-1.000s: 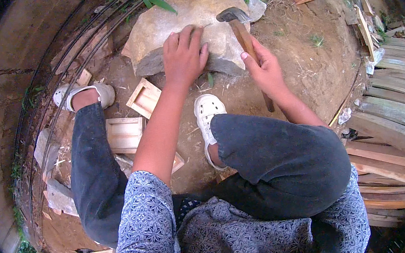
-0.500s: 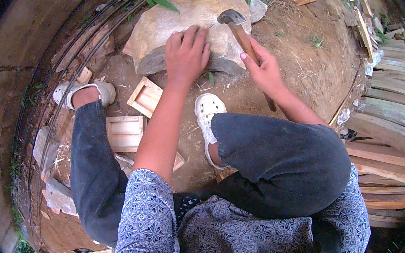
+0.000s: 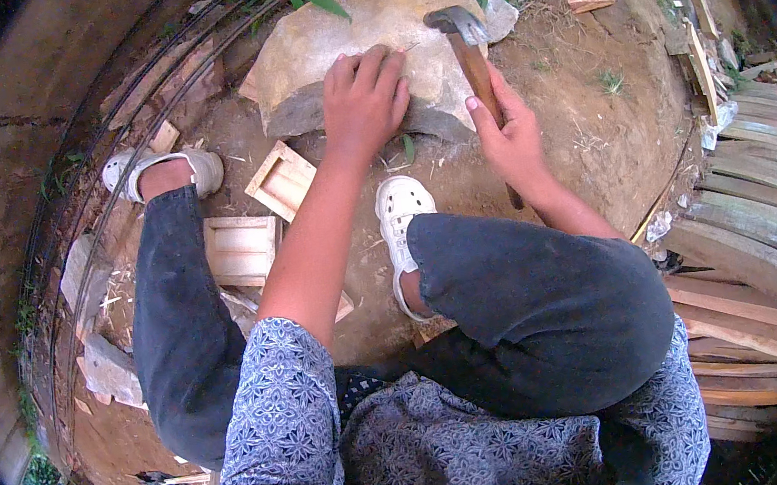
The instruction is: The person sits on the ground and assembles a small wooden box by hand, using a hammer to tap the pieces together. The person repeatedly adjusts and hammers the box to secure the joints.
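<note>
A large tan boulder (image 3: 309, 50) lies on the dirt in front of me. My left hand (image 3: 364, 97) rests on its near top, fingers curled and close together. A thin dark line shows by the fingertips; I cannot make out whether it is something held. My right hand (image 3: 508, 128) is closed around the wooden handle of a claw hammer (image 3: 476, 70), thumb along the handle. The hammer's metal head is raised over the right side of the boulder, to the right of my left hand.
Two shallow wooden frames (image 3: 243, 249) lie on the ground between my feet, in white clogs (image 3: 403, 204). Black cables (image 3: 122, 129) curve along the left wall. Stacked planks (image 3: 748, 201) fill the right side. A wood offcut (image 3: 591, 1) and a small stone (image 3: 500, 17) lie beyond the hammer.
The hammer head has shifted slightly and now shows at a different tilt, still over the boulder. The left hand stays on the stone, with its thumb a little further out.
</note>
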Tool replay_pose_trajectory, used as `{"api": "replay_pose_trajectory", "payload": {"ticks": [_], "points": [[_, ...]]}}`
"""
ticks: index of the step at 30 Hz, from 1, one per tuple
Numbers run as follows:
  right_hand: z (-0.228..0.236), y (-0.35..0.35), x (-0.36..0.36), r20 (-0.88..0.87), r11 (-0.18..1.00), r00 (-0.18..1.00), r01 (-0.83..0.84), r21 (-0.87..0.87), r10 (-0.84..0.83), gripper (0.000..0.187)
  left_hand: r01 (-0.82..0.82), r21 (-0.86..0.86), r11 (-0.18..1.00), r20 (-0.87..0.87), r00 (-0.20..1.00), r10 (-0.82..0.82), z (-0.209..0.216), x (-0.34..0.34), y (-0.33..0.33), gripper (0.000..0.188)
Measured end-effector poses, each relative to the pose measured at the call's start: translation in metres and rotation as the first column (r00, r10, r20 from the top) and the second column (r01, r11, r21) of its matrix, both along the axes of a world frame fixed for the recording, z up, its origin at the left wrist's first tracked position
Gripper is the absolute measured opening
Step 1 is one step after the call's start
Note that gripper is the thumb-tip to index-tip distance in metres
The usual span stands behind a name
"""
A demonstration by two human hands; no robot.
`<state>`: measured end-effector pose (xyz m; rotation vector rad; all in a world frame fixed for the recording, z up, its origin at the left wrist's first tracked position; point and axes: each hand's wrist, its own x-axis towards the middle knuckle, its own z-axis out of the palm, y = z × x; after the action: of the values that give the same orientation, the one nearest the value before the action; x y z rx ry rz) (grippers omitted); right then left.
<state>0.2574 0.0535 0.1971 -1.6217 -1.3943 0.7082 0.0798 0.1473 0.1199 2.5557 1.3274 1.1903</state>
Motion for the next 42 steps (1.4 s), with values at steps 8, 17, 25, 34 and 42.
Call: {"api": "replay_pose_trajectory", "payload": {"ticks": [8,17,25,34,42], "points": [[-0.009,-0.002,0.001,0.003,1.0,1.0,-0.023,-0.012,0.023,0.051,0.005,0.0,1.0,0.016,1.0,-0.005,0.001,0.004,-0.001,0.038],[-0.013,-0.002,0.008,0.062,0.999,0.998,-0.018,-0.033,0.02,0.051,-0.006,0.007,1.0,-0.004,1.0,0.006,-0.001,0.005,0.0,0.041],[-0.004,-0.002,0.001,0.093,0.998,0.994,-0.061,0.007,0.06,0.052,0.0,0.018,1.0,0.023,1.0,-0.001,-0.003,0.003,0.0,0.045],[-0.001,0.001,0.0,0.148,0.998,0.987,-0.06,-0.011,0.061,0.052,-0.016,0.029,0.999,0.008,1.0,0.016,-0.005,0.003,0.001,0.042],[0.0,0.001,-0.001,0.172,0.999,0.984,-0.036,-0.009,0.037,0.052,-0.019,0.043,0.999,0.013,1.0,0.018,-0.007,0.001,-0.001,0.04]]}}
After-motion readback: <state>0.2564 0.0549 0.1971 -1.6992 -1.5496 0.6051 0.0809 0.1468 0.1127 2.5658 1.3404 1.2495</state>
